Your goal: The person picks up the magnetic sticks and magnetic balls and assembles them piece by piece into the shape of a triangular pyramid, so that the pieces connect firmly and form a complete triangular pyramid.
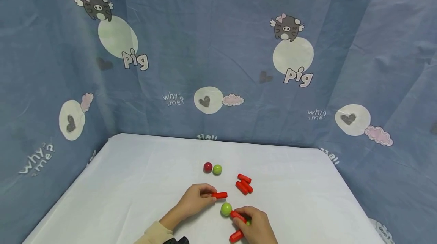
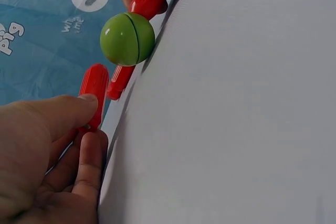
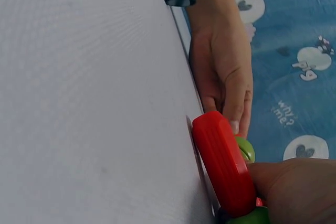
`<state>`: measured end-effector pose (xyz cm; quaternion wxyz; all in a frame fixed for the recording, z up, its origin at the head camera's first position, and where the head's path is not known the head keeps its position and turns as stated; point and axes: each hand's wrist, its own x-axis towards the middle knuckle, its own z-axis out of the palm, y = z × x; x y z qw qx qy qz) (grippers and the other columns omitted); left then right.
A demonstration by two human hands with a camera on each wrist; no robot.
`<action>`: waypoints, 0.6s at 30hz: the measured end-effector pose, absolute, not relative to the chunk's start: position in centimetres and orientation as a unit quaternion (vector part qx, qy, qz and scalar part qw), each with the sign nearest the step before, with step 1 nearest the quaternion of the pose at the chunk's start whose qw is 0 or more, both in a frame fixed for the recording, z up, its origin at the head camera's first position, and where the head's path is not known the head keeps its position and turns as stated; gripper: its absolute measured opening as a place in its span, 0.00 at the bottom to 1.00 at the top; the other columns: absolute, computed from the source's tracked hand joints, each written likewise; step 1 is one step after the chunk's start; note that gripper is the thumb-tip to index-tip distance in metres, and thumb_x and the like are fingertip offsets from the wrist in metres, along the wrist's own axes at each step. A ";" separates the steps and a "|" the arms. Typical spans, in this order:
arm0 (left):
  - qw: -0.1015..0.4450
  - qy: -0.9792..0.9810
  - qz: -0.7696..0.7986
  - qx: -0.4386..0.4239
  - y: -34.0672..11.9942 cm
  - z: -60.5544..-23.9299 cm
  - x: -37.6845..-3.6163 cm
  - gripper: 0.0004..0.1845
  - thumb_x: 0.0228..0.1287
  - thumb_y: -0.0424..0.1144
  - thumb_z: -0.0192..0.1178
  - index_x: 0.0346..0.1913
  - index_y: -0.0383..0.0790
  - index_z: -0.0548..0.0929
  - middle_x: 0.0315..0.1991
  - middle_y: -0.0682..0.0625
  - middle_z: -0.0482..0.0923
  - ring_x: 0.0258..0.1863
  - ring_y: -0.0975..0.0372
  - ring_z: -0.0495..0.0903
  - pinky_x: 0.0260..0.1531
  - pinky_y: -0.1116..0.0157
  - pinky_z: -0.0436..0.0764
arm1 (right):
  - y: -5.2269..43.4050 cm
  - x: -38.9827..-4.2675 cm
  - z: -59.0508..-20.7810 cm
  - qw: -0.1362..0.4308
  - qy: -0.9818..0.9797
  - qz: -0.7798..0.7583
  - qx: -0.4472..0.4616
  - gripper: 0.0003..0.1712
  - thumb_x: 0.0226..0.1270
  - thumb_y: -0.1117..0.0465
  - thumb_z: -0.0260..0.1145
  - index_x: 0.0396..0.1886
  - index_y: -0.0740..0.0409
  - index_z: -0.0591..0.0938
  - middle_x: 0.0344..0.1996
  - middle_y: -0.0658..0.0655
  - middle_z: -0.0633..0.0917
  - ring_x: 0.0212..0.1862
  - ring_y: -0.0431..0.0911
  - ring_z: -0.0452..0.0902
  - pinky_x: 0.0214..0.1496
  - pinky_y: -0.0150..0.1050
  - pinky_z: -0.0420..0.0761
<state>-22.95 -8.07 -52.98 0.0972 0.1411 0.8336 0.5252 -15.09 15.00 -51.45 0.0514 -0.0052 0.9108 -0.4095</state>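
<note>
Centrally, near the front edge of the white table [image 1: 136, 183], left hand [image 1: 194, 200] pinching a red stick [image 1: 219, 195], right hand [image 1: 256, 227] gripping another red stick [image 1: 238, 216] stuck to a green ball [image 1: 226, 209], three spare sticks [image 1: 244, 184] just beyond, two balls [image 1: 212, 168] farther back, bare cloth toward both side edges.

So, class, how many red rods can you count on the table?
6: one red rod pinched by the left hand, two in the right hand, three loose rods beyond. More may be hidden under the hands.
</note>
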 end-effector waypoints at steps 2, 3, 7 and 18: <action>0.095 0.834 0.527 0.133 -8.3 -53.0 -22.7 0.10 0.61 0.40 0.72 0.45 0.45 0.88 0.41 0.54 0.86 0.37 0.66 0.80 0.37 0.74 0.79 | 14.9 -15.1 -51.5 0.054 0.910 -0.410 -0.001 0.15 0.61 0.52 0.77 0.47 0.50 0.89 0.38 0.46 0.87 0.39 0.43 0.74 0.44 0.40 0.77; 0.094 0.833 0.530 0.131 -8.4 -53.0 -22.6 0.10 0.61 0.39 0.72 0.45 0.45 0.88 0.40 0.54 0.86 0.37 0.67 0.80 0.37 0.74 0.79 | 14.9 -15.1 -51.5 0.055 0.910 -0.410 0.002 0.15 0.61 0.52 0.77 0.47 0.50 0.89 0.38 0.46 0.87 0.39 0.44 0.74 0.44 0.40 0.78; 0.085 0.827 0.541 0.132 -8.7 -53.1 -22.0 0.09 0.61 0.37 0.72 0.45 0.43 0.88 0.40 0.53 0.87 0.36 0.68 0.80 0.36 0.75 0.78 | 14.7 -15.0 -51.5 0.054 0.912 -0.406 0.015 0.15 0.61 0.53 0.77 0.47 0.51 0.89 0.39 0.47 0.87 0.40 0.44 0.75 0.46 0.44 0.81; 0.069 0.829 0.541 0.125 -9.2 -52.9 -20.5 0.09 0.60 0.36 0.72 0.44 0.43 0.88 0.39 0.52 0.87 0.36 0.66 0.81 0.37 0.75 0.78 | 14.3 -15.0 -51.4 0.043 0.914 -0.403 0.027 0.15 0.62 0.54 0.77 0.47 0.52 0.89 0.38 0.47 0.87 0.39 0.43 0.76 0.48 0.45 0.83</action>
